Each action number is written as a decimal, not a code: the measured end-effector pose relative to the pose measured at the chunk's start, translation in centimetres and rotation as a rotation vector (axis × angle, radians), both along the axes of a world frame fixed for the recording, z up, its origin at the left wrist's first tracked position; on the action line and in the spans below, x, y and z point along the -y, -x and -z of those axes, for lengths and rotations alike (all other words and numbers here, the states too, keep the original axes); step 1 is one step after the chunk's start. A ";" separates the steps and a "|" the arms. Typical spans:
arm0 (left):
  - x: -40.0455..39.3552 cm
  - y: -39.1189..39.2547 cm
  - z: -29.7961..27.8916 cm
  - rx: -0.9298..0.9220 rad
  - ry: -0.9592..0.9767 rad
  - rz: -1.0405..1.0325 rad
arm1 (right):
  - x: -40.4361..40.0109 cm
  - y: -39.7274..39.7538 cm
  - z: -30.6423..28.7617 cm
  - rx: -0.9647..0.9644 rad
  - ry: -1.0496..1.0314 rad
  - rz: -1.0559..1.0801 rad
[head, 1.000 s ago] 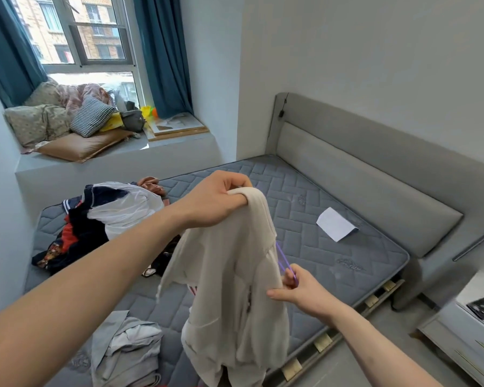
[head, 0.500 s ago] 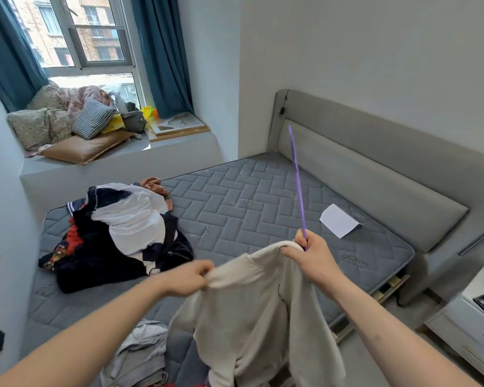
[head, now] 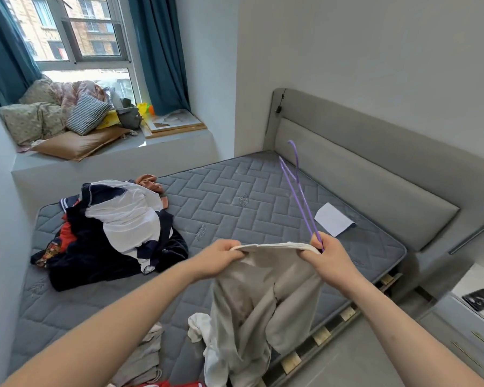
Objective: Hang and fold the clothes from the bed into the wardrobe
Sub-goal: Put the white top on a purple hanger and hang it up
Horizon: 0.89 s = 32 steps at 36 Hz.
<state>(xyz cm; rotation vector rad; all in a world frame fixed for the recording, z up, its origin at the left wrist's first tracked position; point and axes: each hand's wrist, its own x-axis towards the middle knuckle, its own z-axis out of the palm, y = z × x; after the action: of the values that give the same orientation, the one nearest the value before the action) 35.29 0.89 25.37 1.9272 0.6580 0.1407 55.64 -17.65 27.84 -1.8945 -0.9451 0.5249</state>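
Above the near edge of the bed [head: 235, 208] we hold one beige garment [head: 263, 297] stretched by its top hem between our two hands. Our left hand [head: 217, 258] has its fingers curled tight on the hem's left end; our right hand [head: 326, 256] pinches the right end together with one purple hanger [head: 298, 191], which rises tilted up and away toward the headboard [head: 375, 174], its hook at the top. The rest of the garment hangs down in front of us, its lower folds over the mattress's near edge, where we see the wooden slats [head: 322, 335] of the frame showing.

On the mattress we count one large pile of clothes [head: 115, 230] to the left, dark, white and red pieces heaped together, well apart from our hands. One grey garment [head: 143, 356] lies crumpled at the near left edge, and one white cloth [head: 199, 325] sits just beside the hanging beige fabric. One white sheet of paper [head: 333, 219] lies near the headboard on the right. The wide middle of the mattress between the pile and the paper is bare quilting.

On the window ledge [head: 109, 160] beyond the bed we see several cushions [head: 76, 118] bunched together. At the right a white nightstand [head: 472, 308] stands on the floor just beside the bed.
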 end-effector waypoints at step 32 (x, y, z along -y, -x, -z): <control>-11.3 1.9 -4.1 -0.154 -0.008 -0.625 | 6.3 3.1 -3.3 -0.190 0.062 -0.330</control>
<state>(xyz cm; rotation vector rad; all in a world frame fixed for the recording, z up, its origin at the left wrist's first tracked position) 33.40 12.15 29.45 1.6915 1.3508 0.3861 52.49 -23.98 31.15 -1.7136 -1.1312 0.9220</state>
